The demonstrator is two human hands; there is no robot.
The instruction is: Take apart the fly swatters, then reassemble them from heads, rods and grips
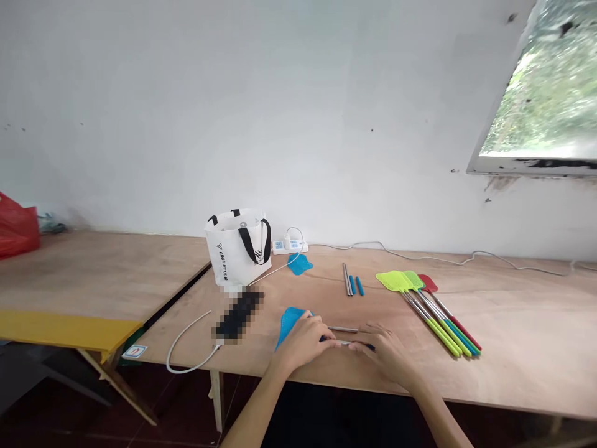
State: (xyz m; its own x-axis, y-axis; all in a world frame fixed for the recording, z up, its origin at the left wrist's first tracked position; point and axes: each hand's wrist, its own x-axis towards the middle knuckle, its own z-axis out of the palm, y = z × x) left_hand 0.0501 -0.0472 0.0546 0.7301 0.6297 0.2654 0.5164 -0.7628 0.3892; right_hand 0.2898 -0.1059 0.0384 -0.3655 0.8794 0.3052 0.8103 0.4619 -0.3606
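Near the front edge of the table, my left hand is closed on one end of a thin rod with a silvery middle and dark ends. My right hand grips its other end; the fingers hide most of it. Just behind it, a bare metal tube lies between the hands. A blue fly swatter head rests flat on the table, partly covered by my left hand. Farther back are another blue swatter head, metal tubes and two blue handle grips.
Several fly swatters with yellow-green, green and red heads lie to the right. On the left are a white tote bag, a pixelated dark object and a white cable. A power strip sits by the wall.
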